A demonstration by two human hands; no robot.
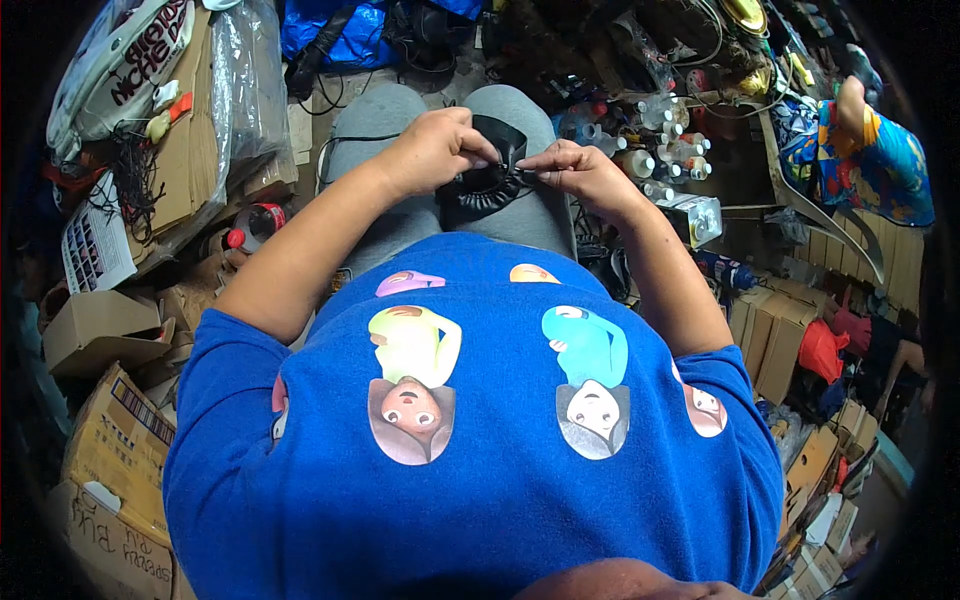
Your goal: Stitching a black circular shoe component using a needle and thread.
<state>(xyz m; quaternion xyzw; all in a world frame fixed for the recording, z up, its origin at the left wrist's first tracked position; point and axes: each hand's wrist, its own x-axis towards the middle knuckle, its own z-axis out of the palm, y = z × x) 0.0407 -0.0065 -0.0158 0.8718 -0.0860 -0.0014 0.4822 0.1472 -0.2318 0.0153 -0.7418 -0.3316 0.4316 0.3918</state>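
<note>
A black piece with a gathered, ruffled edge (487, 203) lies across my grey-clad thighs, over the right knee. It has a smooth, shiny upper part, and its exact kind is unclear. My left hand (440, 152) comes in from the left, thumb and fingertips pinched together at the black piece's upper middle. Facing it from the right, my right hand (588, 176) is also closed in a pinch, its fingertips just short of the left ones. Something small and thin glints between the two pinches, too fine to name.
Several plastic bottles (655, 160) stand right of my knees. A bottle with a red cap (257, 222) lies at the left near cardboard boxes (95, 335). Blue plastic (345, 35) and dark straps are ahead. Another person in a colourful garment (885, 165) is at the far right.
</note>
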